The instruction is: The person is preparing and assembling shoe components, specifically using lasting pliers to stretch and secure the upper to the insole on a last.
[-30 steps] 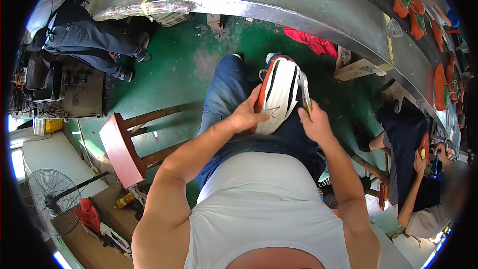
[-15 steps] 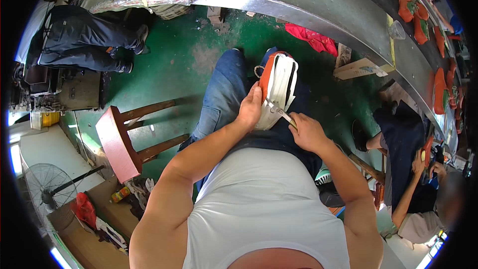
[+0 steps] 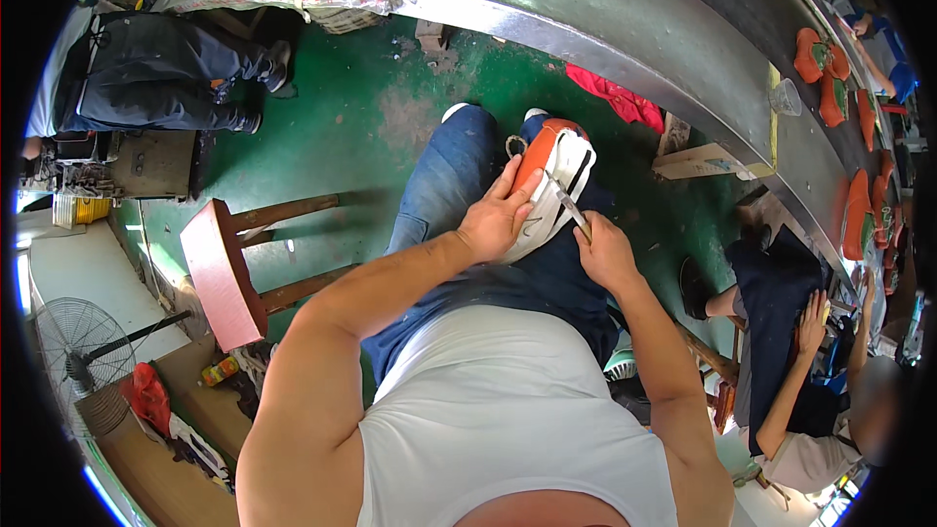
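On the person's lap, over blue jeans, lies one white and orange sports shoe (image 3: 549, 190) with dark stripes, tipped on its side with the toe pointing away. The left hand (image 3: 498, 220) lies across its near side, fingers curled around the shoe and holding it steady. The right hand (image 3: 605, 252) has its fingers closed on one thin metal blade (image 3: 569, 207), whose tip rests against the shoe's white edge. To the left, near the person's knee, stands one wooden stool with a pink seat (image 3: 220, 273) on the green painted floor (image 3: 371, 107); one wire-caged floor fan (image 3: 83, 356) sits further left. To the right a second person in dark clothes (image 3: 781, 332) sits bent over, close by. Beyond the knees, one crumpled red cloth (image 3: 615, 98) lies on the floor under the long curved grey surface (image 3: 605, 29), which bars the way ahead. On it, far right, lie several orange shoe pieces (image 3: 818, 57); the exact count cannot be told
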The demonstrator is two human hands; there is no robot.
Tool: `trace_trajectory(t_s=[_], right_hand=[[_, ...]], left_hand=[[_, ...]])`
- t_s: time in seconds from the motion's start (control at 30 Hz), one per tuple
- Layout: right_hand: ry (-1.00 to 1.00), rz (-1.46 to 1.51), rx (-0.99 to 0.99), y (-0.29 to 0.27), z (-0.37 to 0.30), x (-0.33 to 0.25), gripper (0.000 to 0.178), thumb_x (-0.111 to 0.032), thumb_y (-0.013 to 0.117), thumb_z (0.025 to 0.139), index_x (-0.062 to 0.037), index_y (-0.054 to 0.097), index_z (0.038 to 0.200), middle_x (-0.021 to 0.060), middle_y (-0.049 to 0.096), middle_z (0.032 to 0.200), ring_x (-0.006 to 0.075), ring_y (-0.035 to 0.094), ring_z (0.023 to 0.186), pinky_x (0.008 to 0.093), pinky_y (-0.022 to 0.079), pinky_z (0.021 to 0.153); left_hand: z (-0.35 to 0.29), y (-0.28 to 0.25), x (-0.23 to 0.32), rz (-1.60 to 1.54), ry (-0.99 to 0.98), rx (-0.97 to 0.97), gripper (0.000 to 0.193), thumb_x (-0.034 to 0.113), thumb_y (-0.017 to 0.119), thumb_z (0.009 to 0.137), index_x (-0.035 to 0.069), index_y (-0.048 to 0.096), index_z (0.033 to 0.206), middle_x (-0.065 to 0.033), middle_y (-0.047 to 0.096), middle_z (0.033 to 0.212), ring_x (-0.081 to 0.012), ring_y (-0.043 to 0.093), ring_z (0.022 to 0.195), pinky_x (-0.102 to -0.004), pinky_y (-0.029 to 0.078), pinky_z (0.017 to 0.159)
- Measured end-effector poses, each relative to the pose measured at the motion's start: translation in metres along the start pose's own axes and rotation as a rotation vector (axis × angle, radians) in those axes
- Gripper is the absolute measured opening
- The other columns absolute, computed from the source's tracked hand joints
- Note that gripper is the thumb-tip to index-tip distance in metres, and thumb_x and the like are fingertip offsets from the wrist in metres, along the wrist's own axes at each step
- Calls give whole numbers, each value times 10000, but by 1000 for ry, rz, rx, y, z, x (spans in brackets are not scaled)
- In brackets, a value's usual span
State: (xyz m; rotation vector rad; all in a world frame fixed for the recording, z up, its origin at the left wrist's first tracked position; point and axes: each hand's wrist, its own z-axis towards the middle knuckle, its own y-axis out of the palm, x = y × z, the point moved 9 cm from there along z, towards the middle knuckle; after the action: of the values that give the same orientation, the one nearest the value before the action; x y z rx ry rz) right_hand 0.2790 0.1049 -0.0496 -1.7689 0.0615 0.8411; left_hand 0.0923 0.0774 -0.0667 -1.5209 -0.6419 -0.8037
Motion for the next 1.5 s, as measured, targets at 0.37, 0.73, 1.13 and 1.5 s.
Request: trace_trajectory(t_s=[0.37, 0.73, 1.13, 1.5], right_hand=[[461, 788, -704, -3, 3, 34, 259, -173, 619, 963, 24, 601, 1130, 122, 684, 960, 204, 681, 809, 342, 606, 636], [-72, 29, -119, -6, 49, 1, 383, -334, 482, 1025, 30, 586, 965, 263, 648, 808, 454, 648, 789, 515, 504, 727], [141, 535, -174, 16, -13, 9, 368, -331, 491, 1031, 15, 614, 1043, 150, 663, 765, 289, 676, 708, 379, 529, 687], [275, 846, 204, 24, -64, 50, 308, -188, 571, 1007, 28, 562, 1227, 67, 646, 958, 127, 630, 833, 282, 506, 795]], left_hand=[[18, 5, 21, 394, 5, -284, 583, 272, 437, 1038, 257, 237, 1586, -315, 89, 1606, -453, 471, 1326, -404, 441, 1097], [5, 3, 22, 414, -109, -519, 629, 330, 497, 1017, 260, 242, 1588, -331, 77, 1606, -459, 494, 1309, -407, 443, 1089], [-15, -24, 8, -198, -391, -418, 957, 132, 735, 814, 71, 177, 1590, -286, 497, 1415, -367, 521, 1292, -364, 401, 1099], [72, -152, 138, -451, 159, 90, 542, 212, 845, 790, -11, 600, 1218, -149, 725, 983, -181, 697, 888, -326, 552, 804]])
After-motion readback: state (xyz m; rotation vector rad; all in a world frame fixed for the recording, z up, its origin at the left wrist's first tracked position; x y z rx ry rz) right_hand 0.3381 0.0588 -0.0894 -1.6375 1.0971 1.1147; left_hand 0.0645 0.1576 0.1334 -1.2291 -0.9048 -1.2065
